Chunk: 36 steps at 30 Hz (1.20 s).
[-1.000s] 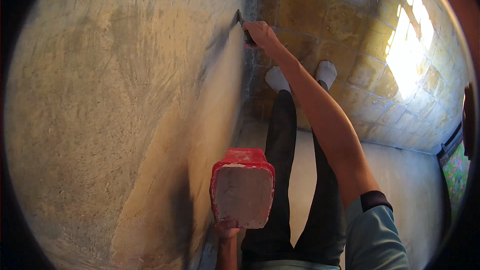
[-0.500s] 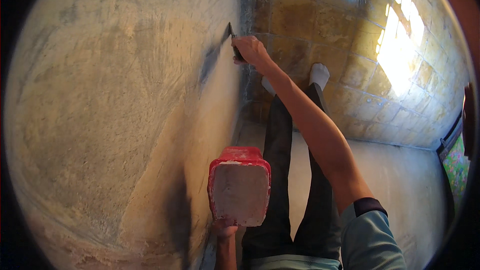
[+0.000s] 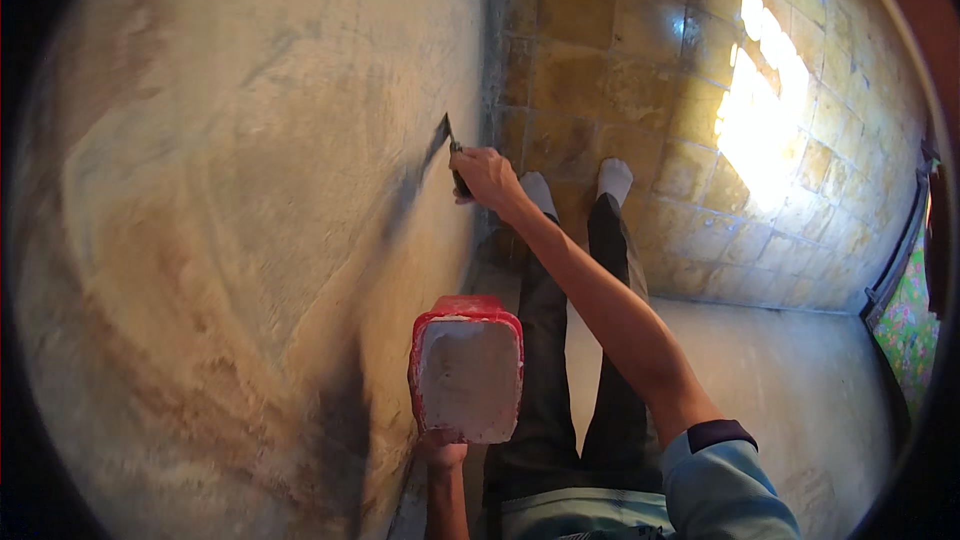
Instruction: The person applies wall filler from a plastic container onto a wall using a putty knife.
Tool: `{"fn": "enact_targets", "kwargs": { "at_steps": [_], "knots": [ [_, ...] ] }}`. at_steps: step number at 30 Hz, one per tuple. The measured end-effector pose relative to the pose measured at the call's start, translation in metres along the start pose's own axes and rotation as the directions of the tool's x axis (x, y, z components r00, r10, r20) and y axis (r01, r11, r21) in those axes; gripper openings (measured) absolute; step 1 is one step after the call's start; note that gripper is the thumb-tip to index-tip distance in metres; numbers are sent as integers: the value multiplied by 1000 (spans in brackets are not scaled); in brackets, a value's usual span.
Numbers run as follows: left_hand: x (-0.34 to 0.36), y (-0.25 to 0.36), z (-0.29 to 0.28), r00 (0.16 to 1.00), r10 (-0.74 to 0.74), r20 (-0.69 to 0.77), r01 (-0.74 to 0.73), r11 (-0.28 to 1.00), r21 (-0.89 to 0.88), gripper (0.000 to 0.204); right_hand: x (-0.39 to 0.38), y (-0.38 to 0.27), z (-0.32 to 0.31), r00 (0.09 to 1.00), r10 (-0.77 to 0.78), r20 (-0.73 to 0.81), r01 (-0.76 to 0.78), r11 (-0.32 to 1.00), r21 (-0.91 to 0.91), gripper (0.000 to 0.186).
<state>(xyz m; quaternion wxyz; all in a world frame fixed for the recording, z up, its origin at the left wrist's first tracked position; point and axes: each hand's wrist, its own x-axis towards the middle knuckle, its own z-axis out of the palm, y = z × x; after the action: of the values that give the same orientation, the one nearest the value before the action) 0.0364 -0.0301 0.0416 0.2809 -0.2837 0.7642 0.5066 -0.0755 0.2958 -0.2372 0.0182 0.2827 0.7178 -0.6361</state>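
Note:
A putty knife [image 3: 445, 129] with a dark handle is held in my right hand [image 3: 483, 176], fingers wrapped round the handle, its blade against the pale, patchy plastered wall [image 3: 250, 190] on my left. The blade casts a long shadow down the wall. My left hand [image 3: 441, 449], low in the middle of the view, holds a red plastic container [image 3: 468, 380] of smooth grey paste, with paste smeared on its rim. The container is close beside the wall and covers most of that hand's fingers.
My legs and feet in white socks [image 3: 615, 175] are below, by the wall's foot. Worn yellowish tiles [image 3: 570, 80] carry a bright patch of sunlight, bordered by a pale grey floor strip [image 3: 770, 390]. At the right rim are a dark rail and a green floral cloth [image 3: 915, 340].
My right hand and the knife have moved down in the picture along the wall, toward the container. The container stays in my left hand, shifted slightly left. The view has shifted a little.

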Motion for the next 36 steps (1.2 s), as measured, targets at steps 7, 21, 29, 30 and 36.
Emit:
{"fn": "enact_targets", "kwargs": {
  "at_steps": [7, 21, 29, 30, 36],
  "knots": [
    [28, -42, -28, 902, 241, 357, -284, 956, 72, 32, -90, -84, -65, 841, 420, 342, -520, 452, 725, 22],
    [-65, 176, 104, 731, 441, 520, -169, 856, -489, 85, -316, -394, -262, 996, 81, 37, -81, 997, 18, 47],
    [-111, 260, 118, 569, 685, 455, -415, 717, -560, 85, -351, -479, -265, 902, -413, 123, 342, 514, -786, 49],
    [-115, 264, 117, 577, 687, 442, -414, 713, -566, 85, -354, -483, -268, 901, -414, 129, 341, 495, -799, 48],
    [-125, 285, 111, 570, 743, 351, -494, 651, -576, 88, -365, -493, -272, 854, -483, 193, 373, 311, -874, 42]
  ]
}}
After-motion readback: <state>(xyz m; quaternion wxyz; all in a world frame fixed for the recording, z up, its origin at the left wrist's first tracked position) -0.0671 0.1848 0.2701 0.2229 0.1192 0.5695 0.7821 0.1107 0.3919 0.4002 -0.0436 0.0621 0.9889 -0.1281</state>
